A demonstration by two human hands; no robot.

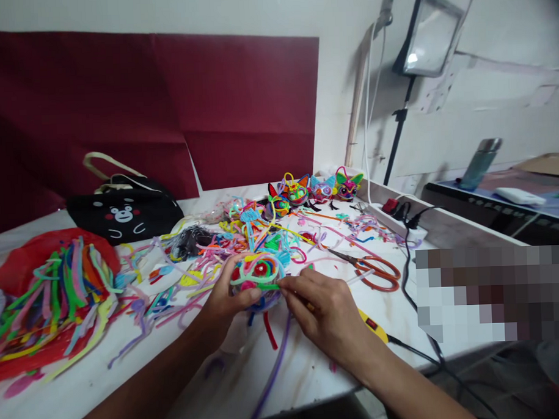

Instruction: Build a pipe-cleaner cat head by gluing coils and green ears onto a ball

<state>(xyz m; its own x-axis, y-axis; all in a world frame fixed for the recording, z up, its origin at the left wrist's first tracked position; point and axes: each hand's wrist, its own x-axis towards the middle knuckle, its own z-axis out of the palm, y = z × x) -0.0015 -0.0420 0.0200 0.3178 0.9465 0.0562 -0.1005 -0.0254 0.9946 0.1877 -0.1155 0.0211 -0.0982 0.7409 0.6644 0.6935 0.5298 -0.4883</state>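
My left hand is closed around a round, colourful pipe-cleaner ornament with red and green coiled eyes, just above the table. At the ornament's right side, my right hand pinches the end of a green pipe cleaner lying across its front. A yellow corded tool shows behind my right hand; whether the palm also holds it, I cannot tell. Below the ornament, a purple pipe cleaner and a short red one are visible.
Orange-handled scissors lie to the right. Loose pipe cleaners on a red sheet are at left, near a black bag. Several finished ornaments stand at the back. A power strip and black cables edge the right.
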